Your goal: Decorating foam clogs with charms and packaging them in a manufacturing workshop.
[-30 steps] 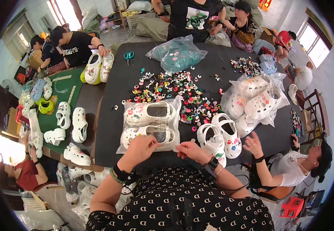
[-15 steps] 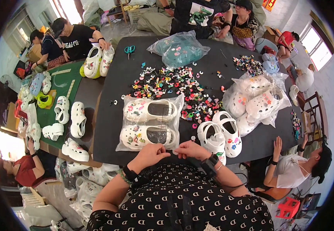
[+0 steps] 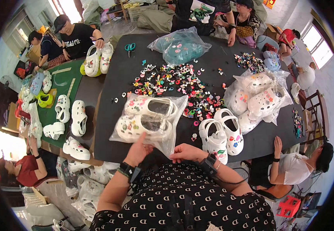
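A clear plastic bag (image 3: 176,133) with a pair of white clogs (image 3: 131,129) in it lies tilted at the table's near side, its near part apparently raised. Colourful charms dot the clogs' toes. My left hand (image 3: 137,151) grips the bag at the near clog, a finger reaching up over the toe; its other fingers are partly hidden. Pinched between the fingers of my right hand (image 3: 188,153) is the bag's near right corner. Just right of that hand stand two unbagged white clogs (image 3: 234,139) with charms.
Loose charms (image 3: 170,81) are heaped mid-table. Bagged white clogs (image 3: 265,102) sit at the right, a bag of teal clogs (image 3: 182,52) at the far side, scissors (image 3: 129,48) far left. A green mat (image 3: 65,82) with clogs lies left. Several people are around the tables.
My left hand has moved left and taken hold of the bag; my right hand now holds its corner. The bag has shifted and tilted, its near side coming up.
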`<action>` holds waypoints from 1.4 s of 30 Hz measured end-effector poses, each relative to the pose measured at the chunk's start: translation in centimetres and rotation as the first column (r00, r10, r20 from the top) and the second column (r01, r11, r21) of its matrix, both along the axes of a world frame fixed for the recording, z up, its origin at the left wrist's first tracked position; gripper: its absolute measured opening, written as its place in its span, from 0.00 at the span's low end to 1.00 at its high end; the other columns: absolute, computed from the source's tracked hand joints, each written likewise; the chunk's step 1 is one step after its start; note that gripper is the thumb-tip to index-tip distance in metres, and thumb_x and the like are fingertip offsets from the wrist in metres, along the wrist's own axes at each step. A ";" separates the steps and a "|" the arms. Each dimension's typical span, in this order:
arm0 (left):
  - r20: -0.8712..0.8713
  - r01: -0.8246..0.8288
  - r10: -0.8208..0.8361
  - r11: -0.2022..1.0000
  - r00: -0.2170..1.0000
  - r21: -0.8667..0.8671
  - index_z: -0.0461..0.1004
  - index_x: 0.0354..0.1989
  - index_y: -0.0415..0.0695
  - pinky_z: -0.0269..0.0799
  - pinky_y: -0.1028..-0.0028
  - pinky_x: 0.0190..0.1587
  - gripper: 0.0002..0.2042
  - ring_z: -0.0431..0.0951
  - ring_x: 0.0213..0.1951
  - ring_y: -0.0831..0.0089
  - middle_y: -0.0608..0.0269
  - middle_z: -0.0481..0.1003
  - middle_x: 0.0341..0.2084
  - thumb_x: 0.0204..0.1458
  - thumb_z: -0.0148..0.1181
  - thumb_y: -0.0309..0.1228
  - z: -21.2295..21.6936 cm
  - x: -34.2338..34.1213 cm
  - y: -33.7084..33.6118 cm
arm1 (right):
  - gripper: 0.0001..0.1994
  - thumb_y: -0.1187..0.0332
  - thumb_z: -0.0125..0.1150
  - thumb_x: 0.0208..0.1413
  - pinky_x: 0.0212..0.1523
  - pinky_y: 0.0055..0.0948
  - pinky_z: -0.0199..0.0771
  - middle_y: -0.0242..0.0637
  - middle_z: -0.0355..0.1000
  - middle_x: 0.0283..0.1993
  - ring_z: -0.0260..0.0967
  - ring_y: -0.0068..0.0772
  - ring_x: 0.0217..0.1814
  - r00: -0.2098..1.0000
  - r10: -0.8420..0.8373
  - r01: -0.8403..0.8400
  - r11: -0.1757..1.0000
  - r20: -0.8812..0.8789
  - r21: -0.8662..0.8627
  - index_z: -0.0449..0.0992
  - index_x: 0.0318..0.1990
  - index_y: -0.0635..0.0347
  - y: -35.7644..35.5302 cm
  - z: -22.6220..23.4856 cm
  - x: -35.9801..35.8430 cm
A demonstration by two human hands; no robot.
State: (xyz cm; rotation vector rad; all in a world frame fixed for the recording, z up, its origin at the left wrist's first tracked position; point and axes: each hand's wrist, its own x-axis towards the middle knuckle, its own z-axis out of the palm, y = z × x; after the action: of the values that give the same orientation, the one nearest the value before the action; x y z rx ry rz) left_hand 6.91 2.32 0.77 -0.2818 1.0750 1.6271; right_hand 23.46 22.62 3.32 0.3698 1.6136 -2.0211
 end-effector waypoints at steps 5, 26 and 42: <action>-0.346 0.016 -0.104 0.969 0.933 -0.248 0.72 0.51 0.44 0.73 0.72 0.42 0.18 0.77 0.39 0.72 0.64 0.77 0.42 0.59 0.52 0.42 2.8 -4.2 -0.8 | 0.11 0.62 0.58 0.59 0.28 0.15 0.67 0.30 0.76 0.29 0.68 0.15 0.26 0.997 -0.035 0.043 0.992 0.072 -0.116 0.76 0.35 0.63 -2.4 -0.8 -2.1; -0.057 0.569 -0.594 0.791 0.803 -0.225 0.72 0.42 0.37 0.69 0.78 0.32 0.27 0.75 0.31 0.74 0.60 0.76 0.29 0.62 0.41 0.54 5.4 1.9 -3.4 | 0.19 0.54 0.53 0.61 0.26 0.21 0.68 0.29 0.73 0.24 0.67 0.19 0.23 0.960 0.279 -0.250 0.899 -0.032 0.360 0.76 0.29 0.63 -3.9 -1.2 -5.0; 0.012 0.169 -0.173 0.974 0.985 0.149 0.67 0.30 0.44 0.55 0.80 0.24 0.16 0.61 0.21 0.79 0.71 0.64 0.19 0.66 0.41 0.41 2.4 4.8 -1.8 | 0.15 0.62 0.47 0.64 0.29 0.23 0.61 0.27 0.67 0.25 0.61 0.21 0.26 0.961 -0.208 0.246 0.944 0.181 -0.222 0.72 0.27 0.58 -5.5 -1.9 -5.1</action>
State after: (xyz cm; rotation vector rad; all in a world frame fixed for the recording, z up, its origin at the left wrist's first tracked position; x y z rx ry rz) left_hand 11.68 0.56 3.20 -0.1076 0.9283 1.5351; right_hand 18.39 17.12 1.40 0.6290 1.2594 -2.2683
